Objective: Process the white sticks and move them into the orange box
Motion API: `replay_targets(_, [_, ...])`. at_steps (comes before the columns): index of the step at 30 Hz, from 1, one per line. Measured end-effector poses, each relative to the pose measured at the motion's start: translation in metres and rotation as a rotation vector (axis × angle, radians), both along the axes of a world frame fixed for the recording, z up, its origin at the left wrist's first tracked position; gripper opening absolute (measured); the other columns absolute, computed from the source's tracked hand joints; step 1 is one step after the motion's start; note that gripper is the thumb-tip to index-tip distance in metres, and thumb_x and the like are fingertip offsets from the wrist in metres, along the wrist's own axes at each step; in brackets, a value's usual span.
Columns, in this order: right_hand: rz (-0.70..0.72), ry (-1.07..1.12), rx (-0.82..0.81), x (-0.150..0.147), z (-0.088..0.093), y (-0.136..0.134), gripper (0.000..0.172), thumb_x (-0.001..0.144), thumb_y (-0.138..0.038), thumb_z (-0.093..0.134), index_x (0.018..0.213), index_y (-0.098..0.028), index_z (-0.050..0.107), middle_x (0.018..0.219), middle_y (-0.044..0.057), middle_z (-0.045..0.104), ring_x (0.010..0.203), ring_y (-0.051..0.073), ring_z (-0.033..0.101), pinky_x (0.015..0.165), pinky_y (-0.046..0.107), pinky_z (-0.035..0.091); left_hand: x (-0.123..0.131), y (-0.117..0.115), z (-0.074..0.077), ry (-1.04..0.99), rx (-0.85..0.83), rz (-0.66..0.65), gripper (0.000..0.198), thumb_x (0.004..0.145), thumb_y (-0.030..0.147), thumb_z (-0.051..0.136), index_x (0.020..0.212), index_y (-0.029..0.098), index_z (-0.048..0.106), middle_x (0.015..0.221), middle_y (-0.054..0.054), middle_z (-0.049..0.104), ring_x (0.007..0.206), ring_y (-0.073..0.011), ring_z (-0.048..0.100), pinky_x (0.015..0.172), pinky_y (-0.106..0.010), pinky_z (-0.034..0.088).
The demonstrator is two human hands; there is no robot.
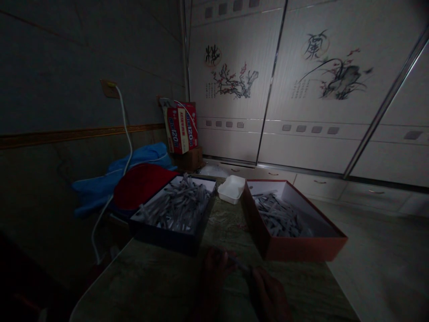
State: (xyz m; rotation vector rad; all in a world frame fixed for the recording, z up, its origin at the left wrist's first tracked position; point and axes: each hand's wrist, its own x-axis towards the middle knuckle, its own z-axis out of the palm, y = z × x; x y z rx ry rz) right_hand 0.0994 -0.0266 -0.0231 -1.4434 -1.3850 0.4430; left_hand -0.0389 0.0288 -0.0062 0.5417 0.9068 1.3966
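Gripping a slim, greyish piece (241, 266) between firmly curled left hand (214, 266) and right hand (269, 288) at bottom centre, facing over a mottled tabletop (161, 275) a dark-blue box (164, 239) and a reddish-brown box (301, 248), both heaped with thin grey strips (181, 203), left and right of a shallow white tray (229, 198) mid-frame.

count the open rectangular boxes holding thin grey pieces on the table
2: a dark blue rectangular box on the left, an orange-red rectangular box on the right.
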Motion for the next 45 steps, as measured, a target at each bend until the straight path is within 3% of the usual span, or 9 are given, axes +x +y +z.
replay_targets(5, [0.094,0.004,-0.098,0.004,0.002,0.005,0.042,0.084,-0.058,0.042,0.082,-0.024,0.067,0.072,0.003,0.071,0.065,0.019,0.066,0.062,0.024,0.051,0.000,0.001,-0.001,-0.005,-0.005,0.012,0.042,0.050,0.037,0.083,0.076,0.018,0.056,0.070,-0.007,0.074,0.069,-0.0240,0.070,0.061,-0.034,0.056])
replay_targets(11, [0.040,-0.038,-0.027,0.006,-0.002,0.001,0.055,0.077,-0.070,0.039,0.087,-0.026,0.070,0.085,0.007,0.073,0.081,0.023,0.066,0.071,0.027,0.051,-0.002,0.003,-0.007,-0.019,-0.011,-0.009,0.042,0.047,0.036,0.084,0.073,0.017,0.057,0.071,-0.007,0.074,0.071,-0.0264,0.071,0.062,-0.035,0.056])
replay_targets(16, [0.095,0.010,-0.110,0.000,0.004,0.005,0.045,0.083,-0.061,0.042,0.086,-0.023,0.066,0.073,0.003,0.071,0.067,0.019,0.065,0.065,0.023,0.050,-0.002,0.006,-0.011,-0.025,-0.017,-0.004,0.045,0.045,0.039,0.084,0.073,0.018,0.057,0.069,-0.006,0.074,0.072,-0.0271,0.071,0.061,-0.036,0.056])
replay_targets(22, [0.020,-0.005,-0.087,0.000,0.008,0.003,0.050,0.084,-0.063,0.035,0.078,-0.025,0.068,0.074,0.005,0.072,0.069,0.019,0.067,0.064,0.023,0.050,-0.001,0.005,-0.007,0.018,-0.003,-0.003,0.045,0.048,0.043,0.082,0.074,0.018,0.056,0.069,-0.007,0.074,0.068,-0.0256,0.070,0.060,-0.036,0.056])
replay_targets(29, [0.064,0.004,-0.122,-0.003,0.011,0.003,0.050,0.082,-0.065,0.037,0.081,-0.023,0.066,0.067,0.003,0.070,0.064,0.019,0.065,0.061,0.023,0.049,-0.001,0.000,-0.006,-0.019,0.000,0.002,0.043,0.052,0.038,0.082,0.080,0.017,0.057,0.074,-0.007,0.074,0.076,-0.0272,0.071,0.063,-0.037,0.057])
replay_targets(35, [0.090,0.060,-0.104,-0.002,0.011,0.004,0.044,0.084,-0.059,0.039,0.080,-0.024,0.064,0.070,0.003,0.070,0.061,0.019,0.064,0.059,0.023,0.048,0.000,-0.004,0.004,-0.006,-0.012,0.030,0.037,0.053,0.033,0.081,0.077,0.018,0.058,0.074,-0.006,0.074,0.078,-0.0276,0.070,0.064,-0.037,0.057])
replay_targets(40, [0.087,0.035,-0.132,-0.002,0.002,0.004,0.047,0.083,-0.062,0.038,0.082,-0.024,0.065,0.072,0.004,0.071,0.068,0.020,0.066,0.064,0.025,0.050,0.001,0.000,0.001,-0.032,-0.029,0.057,0.043,0.045,0.036,0.084,0.074,0.017,0.057,0.070,-0.005,0.073,0.074,-0.0287,0.070,0.061,-0.038,0.057])
replay_targets(43, [-0.034,0.007,-0.054,0.000,-0.007,0.002,0.052,0.078,-0.068,0.040,0.086,-0.024,0.068,0.090,0.008,0.073,0.086,0.025,0.066,0.077,0.030,0.050,0.001,0.002,-0.003,-0.026,-0.044,0.049,0.048,0.043,0.039,0.084,0.075,0.017,0.057,0.070,-0.006,0.073,0.074,-0.0292,0.070,0.061,-0.038,0.057])
replay_targets(45, [-0.037,0.020,-0.061,0.002,-0.007,0.002,0.052,0.077,-0.067,0.044,0.090,-0.023,0.068,0.094,0.009,0.072,0.089,0.025,0.065,0.077,0.030,0.050,0.000,0.001,-0.002,-0.002,-0.034,0.033,0.047,0.045,0.040,0.084,0.075,0.017,0.056,0.071,-0.007,0.074,0.076,-0.0293,0.070,0.061,-0.038,0.057])
